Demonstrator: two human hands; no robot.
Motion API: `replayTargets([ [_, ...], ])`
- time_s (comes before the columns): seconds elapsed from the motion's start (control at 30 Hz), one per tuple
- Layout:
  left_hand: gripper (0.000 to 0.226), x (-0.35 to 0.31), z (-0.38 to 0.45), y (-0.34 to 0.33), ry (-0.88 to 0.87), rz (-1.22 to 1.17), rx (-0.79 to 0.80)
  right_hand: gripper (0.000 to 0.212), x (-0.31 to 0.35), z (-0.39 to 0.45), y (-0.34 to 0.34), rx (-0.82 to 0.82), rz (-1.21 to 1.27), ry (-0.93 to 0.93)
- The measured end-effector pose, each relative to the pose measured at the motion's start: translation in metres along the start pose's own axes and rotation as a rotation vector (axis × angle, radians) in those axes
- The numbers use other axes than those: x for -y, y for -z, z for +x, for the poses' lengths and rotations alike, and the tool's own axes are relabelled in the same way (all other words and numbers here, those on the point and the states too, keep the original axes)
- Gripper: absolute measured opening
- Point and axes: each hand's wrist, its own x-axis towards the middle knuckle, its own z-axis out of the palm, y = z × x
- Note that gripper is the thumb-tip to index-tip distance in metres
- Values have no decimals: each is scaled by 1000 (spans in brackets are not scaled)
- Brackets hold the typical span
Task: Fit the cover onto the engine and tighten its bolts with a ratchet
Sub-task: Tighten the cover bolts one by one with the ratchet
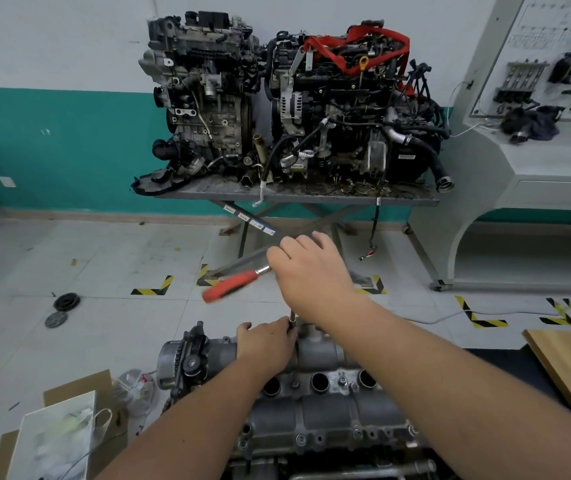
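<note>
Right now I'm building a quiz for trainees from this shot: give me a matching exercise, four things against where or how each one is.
Things:
1. ratchet
2. left hand
3. round black disc
4. paper bag

Places or states:
A. lying on the floor tiles, far left
B. red-handled, gripped by the right hand
C. standing in the bottom left corner
D. holding the extension at the cover

Pairs: 1-B, 2-D, 3-A, 4-C

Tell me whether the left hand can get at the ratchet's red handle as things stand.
Probably yes: the left hand would have to let go of the extension bar, but nothing blocks the red-handled ratchet, which sticks out in open air above it.
</note>
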Motion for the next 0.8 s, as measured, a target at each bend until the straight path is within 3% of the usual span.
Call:
replayTargets([
  [0.13, 28, 1, 2, -3, -10, -41, 9, 41, 1, 12, 15, 270, -75, -42],
  [0.3, 30, 1, 3, -4, 0, -54, -3, 34, 0, 25, 23, 466, 79, -140],
  [0.4, 31, 0, 2, -5, -15, -47, -9, 33, -2, 30, 28, 508, 341, -354],
  [0.47, 30, 0, 3, -5, -15, -52, -4, 29, -2, 29, 31, 500, 743, -580],
  [0.57, 30, 0, 1, -4, -11, -56, -24, 17, 6, 23, 28, 393, 1597, -1005],
  [0.63, 30, 0, 0, -3, -18, -64, -29, 15, 10, 17, 20, 167, 1983, -1180],
  [0.73, 33, 1, 1, -4, -24, -43, -28, 21, 12, 5, 7, -217, 2165, -1242],
  [0.8, 34, 1, 1, -4, -31, -21, -35, 23, 12, -1, 1, -324, 2094, -1219],
])
